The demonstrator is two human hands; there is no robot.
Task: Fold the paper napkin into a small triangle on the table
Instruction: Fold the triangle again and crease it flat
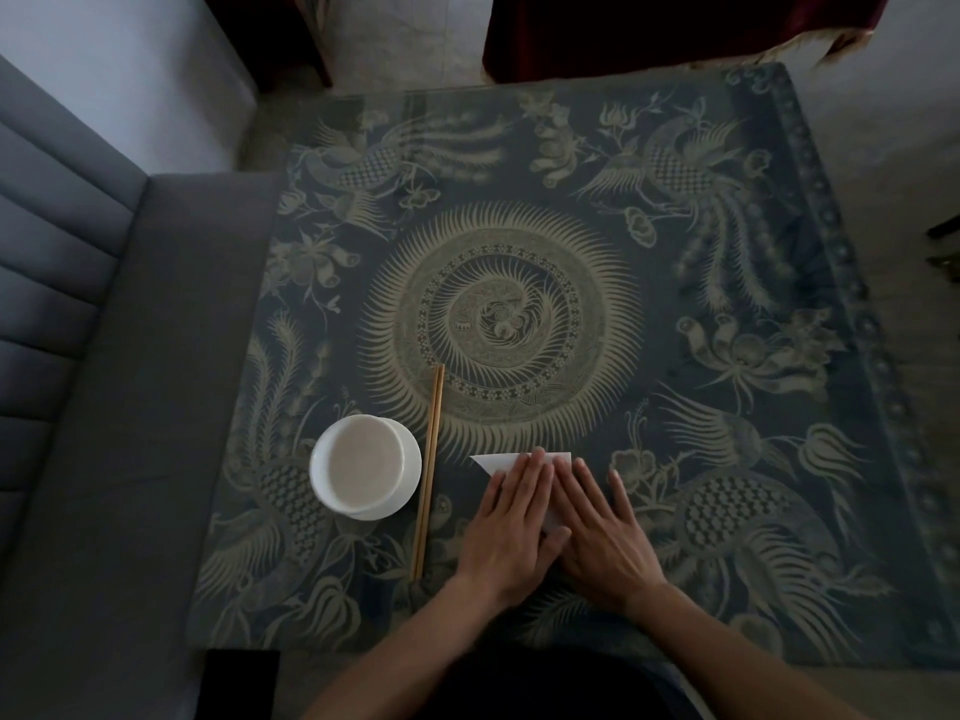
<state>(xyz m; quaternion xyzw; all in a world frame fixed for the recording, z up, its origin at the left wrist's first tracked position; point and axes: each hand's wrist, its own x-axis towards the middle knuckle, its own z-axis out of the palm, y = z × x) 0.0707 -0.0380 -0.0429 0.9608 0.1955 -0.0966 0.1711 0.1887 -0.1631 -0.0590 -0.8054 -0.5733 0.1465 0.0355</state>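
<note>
White napkin lies under flat left hand and right hand, grips spread, chopsticks near.

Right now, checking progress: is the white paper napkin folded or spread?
Folded: white paper napkin shows a pointed corner under both flat hands.

Dim room; grey padded sofa left, pale floor (dark red cloth beyond)

patterned table, bowl, chopsticks, napkin
</note>
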